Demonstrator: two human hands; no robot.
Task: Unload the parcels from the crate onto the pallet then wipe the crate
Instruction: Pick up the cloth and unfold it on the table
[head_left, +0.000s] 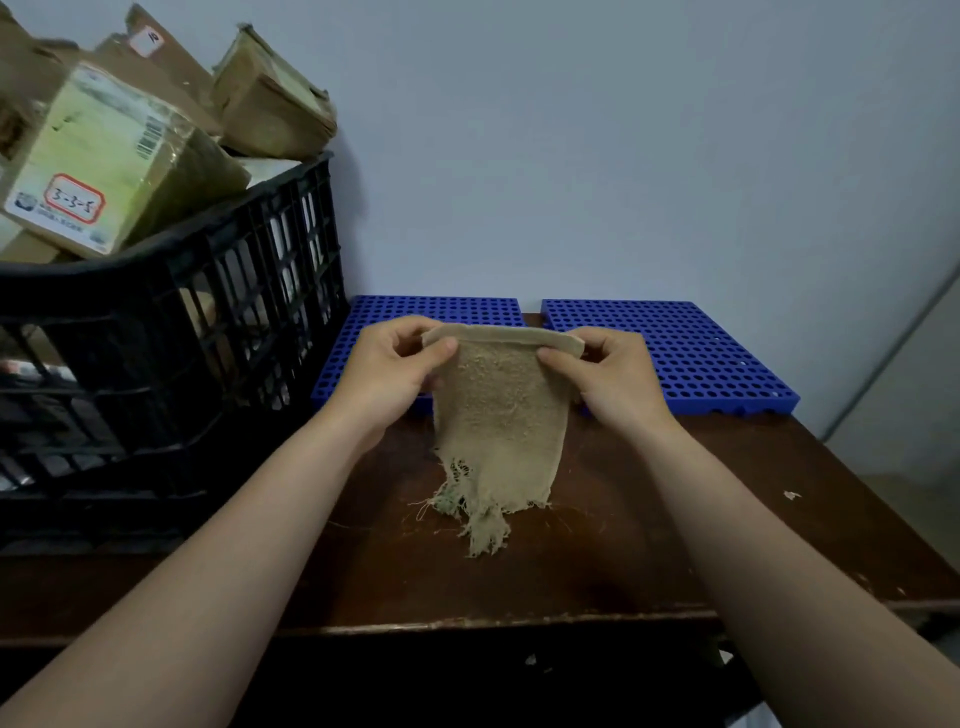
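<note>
Head | left hand (395, 364), right hand (615, 382) fingers pinch cloth (501, 415) top edge | crate (171, 312) left

The dark brown wooden tabletop (675, 519) is scuffed, with chipped edges. A black plastic crate (171, 332) stands on its left side. Two blue perforated pallet panels (691, 353) lie flat at the back, side by side with a narrow gap between them. A beige cloth (498, 415) hangs with its frayed end down at the wood.

A parcel-sorting storeroom: labelled cardboard parcels (98, 156) heaped in a black plastic crate (171, 332), blue perforated pallet tiles (670, 353) right of it.
</note>
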